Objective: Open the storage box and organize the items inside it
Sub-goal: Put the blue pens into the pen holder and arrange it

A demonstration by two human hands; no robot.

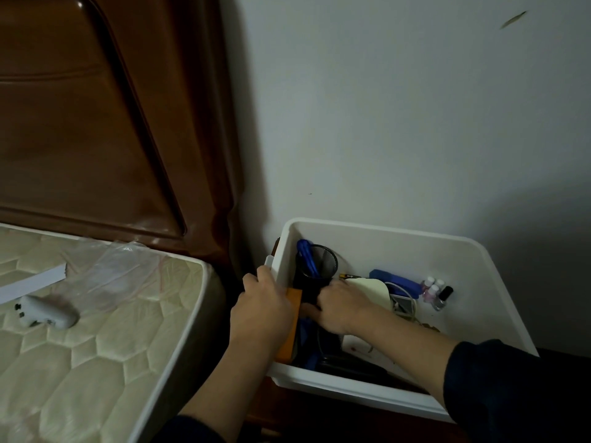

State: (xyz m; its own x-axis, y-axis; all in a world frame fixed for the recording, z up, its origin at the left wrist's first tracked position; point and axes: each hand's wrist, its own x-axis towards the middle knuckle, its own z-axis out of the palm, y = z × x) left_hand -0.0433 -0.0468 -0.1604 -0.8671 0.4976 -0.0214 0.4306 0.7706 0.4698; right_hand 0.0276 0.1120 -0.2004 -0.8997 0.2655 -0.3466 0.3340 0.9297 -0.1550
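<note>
Storage box (499, 282): white, lid off, sits on a dark stand against the wall just beside the mattress (96, 330). Contents crowded toward the left wall.

Risks, judged from the present layout:
- Box as a whole. Both hands load its left side; a hard pull there could slide or tip it on the stand.
- Black mesh cup (316, 273) stands upright at rear left with a blue cable (307, 255) coiled in it. It looks light and top-heavy; if the base is dragged, it may topple and spill the cable.
- Orange flat item (292, 327) stands on edge against the left wall, wedged beside dark items. It could jam or scrape if lifted at an angle.
- Small bottles (436, 290) stand clustered at right rear, well apart from both hands; a shifted white cord (399, 287) nearby might knock them over.

Hand positions:
- Left hand (262, 311) is curled over the left rim, fingers closed around the top of the orange item, rim beneath the palm.
- Right hand (342, 306) is inside the box, palm down, fingers wrapped against the mesh cup's lower part; whether it truly grips cannot be told, fingertips hidden.
</note>
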